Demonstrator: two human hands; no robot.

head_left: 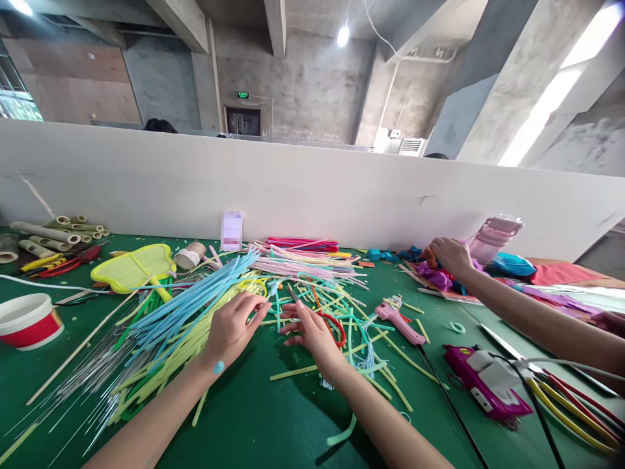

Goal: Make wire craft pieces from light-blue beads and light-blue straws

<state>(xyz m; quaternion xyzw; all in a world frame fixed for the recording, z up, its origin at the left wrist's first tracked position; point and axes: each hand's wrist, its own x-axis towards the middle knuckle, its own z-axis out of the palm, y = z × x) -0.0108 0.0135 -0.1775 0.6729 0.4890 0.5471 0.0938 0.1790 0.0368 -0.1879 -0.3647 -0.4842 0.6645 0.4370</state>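
Note:
My left hand (237,326) is closed in a pinch, with a small light-blue piece (275,287) at its fingertips; its exact kind is too small to tell. Opposite it, my right hand (312,332) curls around a pair of scissors with red handles (338,327). The dark blade tip (291,292) points up and left, toward my left fingertips. Beneath and behind both hands lie loose yellow and mint fuzzy strips (336,296). A bundle of light-blue strips (195,299) rests against my left hand's outer side, over yellow-green ones (190,348).
Right of my hands lie a pink glue gun (398,321) and a magenta power strip (488,384) with cables. A co-worker's hand (452,257) reaches over purple material beside a pink bottle (495,238). At left are metal wires (92,378), a paper cup (30,320) and a yellow butterfly-shaped piece (134,267).

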